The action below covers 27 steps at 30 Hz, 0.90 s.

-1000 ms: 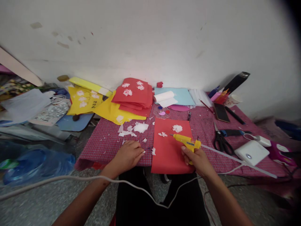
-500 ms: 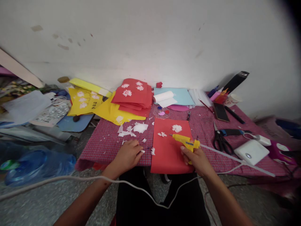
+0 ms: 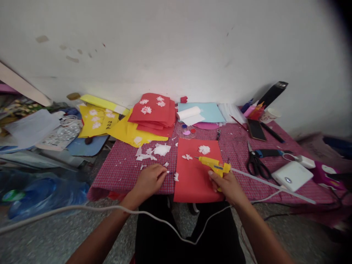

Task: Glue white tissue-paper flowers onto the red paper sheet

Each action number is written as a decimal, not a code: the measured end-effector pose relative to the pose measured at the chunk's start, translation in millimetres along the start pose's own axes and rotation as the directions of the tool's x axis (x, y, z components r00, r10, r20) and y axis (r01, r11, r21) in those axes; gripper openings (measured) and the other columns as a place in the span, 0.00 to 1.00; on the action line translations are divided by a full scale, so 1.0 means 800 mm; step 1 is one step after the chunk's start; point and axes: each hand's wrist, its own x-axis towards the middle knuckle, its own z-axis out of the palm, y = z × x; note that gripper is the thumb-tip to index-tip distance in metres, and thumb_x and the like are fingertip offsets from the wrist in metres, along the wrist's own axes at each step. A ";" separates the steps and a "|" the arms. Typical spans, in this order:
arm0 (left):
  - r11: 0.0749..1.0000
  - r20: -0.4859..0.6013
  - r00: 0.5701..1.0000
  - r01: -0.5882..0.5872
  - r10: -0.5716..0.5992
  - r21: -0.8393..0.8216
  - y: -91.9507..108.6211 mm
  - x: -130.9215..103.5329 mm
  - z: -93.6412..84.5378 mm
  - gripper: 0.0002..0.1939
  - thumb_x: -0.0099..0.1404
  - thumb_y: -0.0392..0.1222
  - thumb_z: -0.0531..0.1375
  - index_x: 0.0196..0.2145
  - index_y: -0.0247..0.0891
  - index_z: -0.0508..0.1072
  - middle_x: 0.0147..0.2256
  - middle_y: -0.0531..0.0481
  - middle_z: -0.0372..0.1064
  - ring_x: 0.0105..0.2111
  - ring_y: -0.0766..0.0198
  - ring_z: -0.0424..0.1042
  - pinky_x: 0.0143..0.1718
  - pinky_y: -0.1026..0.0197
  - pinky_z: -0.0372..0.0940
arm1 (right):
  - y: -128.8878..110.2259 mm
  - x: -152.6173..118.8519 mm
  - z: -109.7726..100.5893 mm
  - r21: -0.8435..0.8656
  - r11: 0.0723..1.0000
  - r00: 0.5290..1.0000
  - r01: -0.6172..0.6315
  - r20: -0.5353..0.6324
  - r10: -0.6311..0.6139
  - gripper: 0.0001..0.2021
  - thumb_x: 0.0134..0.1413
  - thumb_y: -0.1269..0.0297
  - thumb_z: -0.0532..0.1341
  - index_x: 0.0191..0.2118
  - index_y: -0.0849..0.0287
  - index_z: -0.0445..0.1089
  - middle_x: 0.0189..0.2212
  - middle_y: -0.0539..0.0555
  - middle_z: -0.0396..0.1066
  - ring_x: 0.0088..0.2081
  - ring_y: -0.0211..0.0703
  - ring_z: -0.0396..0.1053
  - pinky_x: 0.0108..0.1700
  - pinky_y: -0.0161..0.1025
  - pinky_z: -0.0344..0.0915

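Currently, our right hand [image 3: 227, 184] wraps its fingers round the yellow glue gun [image 3: 211, 163] above the red sheet [image 3: 189, 187]. Just left of that sheet, our left hand [image 3: 151, 179] pinches a white scrap [image 3: 168, 172].

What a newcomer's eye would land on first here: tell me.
Probably the yellow glue gun, in the grip of the right hand over the red sheet near the middle. Next, perhaps, the stack of red paper with pale flowers on top, at the back, left of centre. Then the white cable looping across the foreground.
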 end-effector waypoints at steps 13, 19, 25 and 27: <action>0.995 0.081 0.995 0.047 -0.054 0.087 0.036 0.097 0.041 0.06 0.66 0.36 0.56 0.34 0.39 0.73 0.35 0.48 0.75 0.37 0.59 0.73 0.39 0.60 0.63 | -0.003 -0.002 0.000 -0.011 1.000 1.000 0.012 -0.005 -0.012 0.20 0.55 0.45 0.63 0.23 0.56 0.67 0.13 0.48 0.63 0.17 0.38 0.60 0.21 0.36 0.56; 0.985 0.068 0.989 0.121 -0.130 0.126 0.047 0.109 0.053 0.07 0.66 0.35 0.56 0.42 0.40 0.68 0.35 0.49 0.75 0.35 0.58 0.74 0.37 0.60 0.63 | -0.001 -0.003 0.000 -0.038 0.999 0.999 0.031 -0.009 -0.032 0.21 0.56 0.45 0.61 0.23 0.57 0.67 0.13 0.49 0.64 0.17 0.38 0.61 0.22 0.36 0.58; 0.980 0.104 0.984 0.124 -0.141 0.156 0.049 0.117 0.056 0.10 0.66 0.36 0.55 0.46 0.41 0.65 0.37 0.47 0.75 0.37 0.56 0.75 0.38 0.58 0.64 | 0.000 -0.002 -0.002 -0.040 0.998 0.999 0.039 -0.022 -0.040 0.20 0.54 0.45 0.63 0.23 0.57 0.68 0.13 0.49 0.65 0.17 0.40 0.62 0.22 0.37 0.59; 0.980 0.106 0.986 0.109 -0.128 0.164 0.049 0.119 0.057 0.09 0.67 0.36 0.54 0.45 0.40 0.65 0.37 0.47 0.74 0.37 0.56 0.75 0.38 0.57 0.64 | -0.001 -0.002 -0.002 -0.034 0.998 0.999 0.043 -0.015 -0.044 0.19 0.55 0.45 0.62 0.24 0.57 0.69 0.14 0.49 0.65 0.17 0.40 0.62 0.22 0.37 0.59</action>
